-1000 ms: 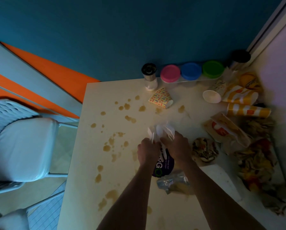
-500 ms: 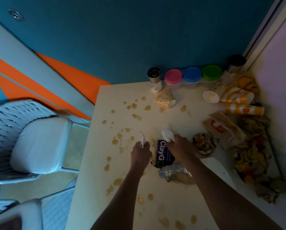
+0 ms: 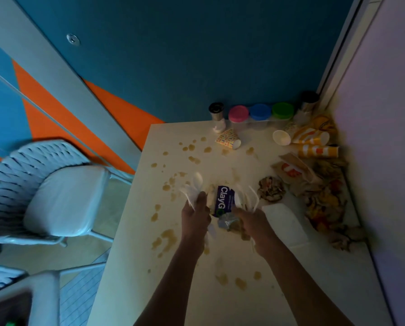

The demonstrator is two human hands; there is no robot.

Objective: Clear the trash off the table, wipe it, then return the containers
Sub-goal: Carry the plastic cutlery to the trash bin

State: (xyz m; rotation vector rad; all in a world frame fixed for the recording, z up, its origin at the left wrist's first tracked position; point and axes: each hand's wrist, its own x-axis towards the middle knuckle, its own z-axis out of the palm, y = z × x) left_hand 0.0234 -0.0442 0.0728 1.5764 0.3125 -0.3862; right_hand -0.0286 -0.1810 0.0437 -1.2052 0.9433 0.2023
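Observation:
My left hand (image 3: 195, 215) grips a bunch of white plastic spoons (image 3: 193, 187) above the stained white table (image 3: 131, 255). My right hand (image 3: 250, 220) grips more white plastic cutlery (image 3: 246, 198), fanned out and blurred. Between the hands lie a purple ClayGo packet (image 3: 223, 200) and a crumpled clear wrapper (image 3: 227, 222). Three clear containers with pink (image 3: 238, 113), blue (image 3: 259, 111) and green (image 3: 282, 110) lids stand in a row at the table's back edge.
Paper cups (image 3: 314, 143), a brown paper bag (image 3: 293, 171) and crumpled wrappers (image 3: 323, 203) pile along the right wall. A small patterned cup (image 3: 228, 142) lies tipped over at the back, near a shaker (image 3: 216, 112). A white chair (image 3: 62, 198) stands left of the table.
My hands have drawn apart, each keeping part of the white cutlery that they held together a second ago. The view has tilted up and shifted.

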